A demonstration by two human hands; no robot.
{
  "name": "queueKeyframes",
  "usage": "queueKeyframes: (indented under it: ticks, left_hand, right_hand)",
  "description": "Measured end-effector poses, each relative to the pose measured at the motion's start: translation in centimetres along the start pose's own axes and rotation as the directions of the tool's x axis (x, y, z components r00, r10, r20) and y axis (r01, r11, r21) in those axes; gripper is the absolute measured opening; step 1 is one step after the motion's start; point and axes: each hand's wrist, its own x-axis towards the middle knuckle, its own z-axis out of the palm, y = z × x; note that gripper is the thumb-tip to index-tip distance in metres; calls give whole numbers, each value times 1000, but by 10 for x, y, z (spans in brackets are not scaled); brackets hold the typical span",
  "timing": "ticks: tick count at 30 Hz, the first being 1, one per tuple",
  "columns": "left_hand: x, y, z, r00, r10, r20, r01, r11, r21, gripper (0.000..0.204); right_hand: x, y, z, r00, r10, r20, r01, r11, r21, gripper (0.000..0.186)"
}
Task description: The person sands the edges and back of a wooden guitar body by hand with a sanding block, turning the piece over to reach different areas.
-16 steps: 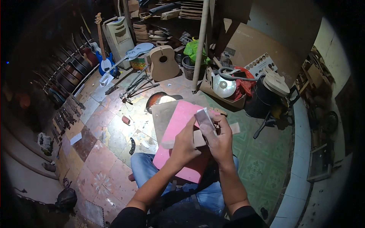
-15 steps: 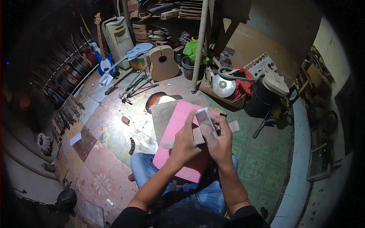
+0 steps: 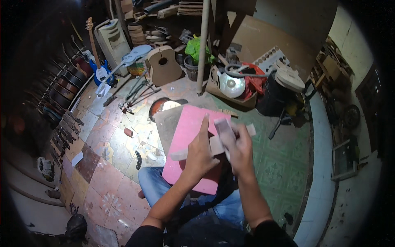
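Since the earlier head frame, your right hand [image 3: 240, 148] and its narrow greyish block [image 3: 222, 126] have shifted slightly right along the pale bar [image 3: 216, 145]. Your left hand [image 3: 200, 154] grips that bar left of its middle, index finger raised; your right is wrapped around the block, nearer the bar's right end. The bar's long axis climbs from lower left to upper right above the pink board [image 3: 190, 123]; blur hides whether block touches bar.
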Motion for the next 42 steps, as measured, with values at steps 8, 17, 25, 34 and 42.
queueKeyframes:
  ticks: [8,17,25,34,42]
  left_hand:
    - [15,1,14,999,-11,31,11,1000,-5,120]
    - [14,13,33,999,-53,-3,53,998,19,128]
    - [21,10,12,997,-26,76,22,998,55,131]
    - [5,16,7,987,36,155,-36,999,-3,128]
    - [6,-11,-13,989,-136,57,140,987,-76,130]
  right_hand:
    - [-9,-51,-7,947,-317,48,285,765,-578,40]
    - [15,-63,-18,957,-279,80,273,771,-575,41]
    - [2,-18,-26,1000,3,15,-5,990,143,29]
    - [0,-9,-27,958,257,126,-286,875,392,19]
    - [-39,3,-48,863,336,378,-451,850,273,20]
